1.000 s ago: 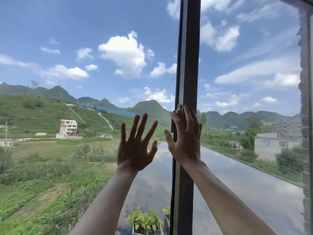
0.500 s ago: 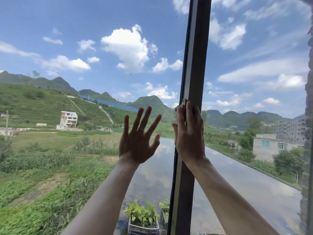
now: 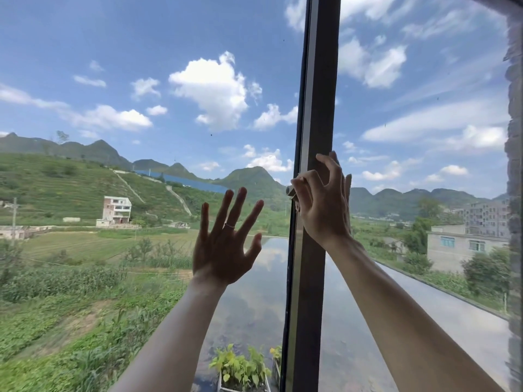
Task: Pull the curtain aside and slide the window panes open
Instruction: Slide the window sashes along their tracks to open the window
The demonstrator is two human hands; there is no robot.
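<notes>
A dark vertical window frame [image 3: 317, 114] stands between the left pane [image 3: 141, 66] and the right pane [image 3: 424, 80]. My left hand [image 3: 223, 244] lies flat against the left pane, fingers spread, a ring on one finger. My right hand [image 3: 322, 205] is on the frame at mid-height, thumb and fingers curled around a small metal latch [image 3: 291, 190] on the frame's left edge. A grey textured strip [image 3: 514, 137] runs down the far right edge; I cannot tell whether it is the curtain.
Through the glass lie green fields, hills, a white house [image 3: 116, 210] and a flat reflective roof [image 3: 254, 301] below. Planter boxes with leafy plants [image 3: 240, 369] sit just outside at the bottom.
My right hand has gone from lying flat on the frame to curling its fingers around the latch. The left hand stays spread on the glass.
</notes>
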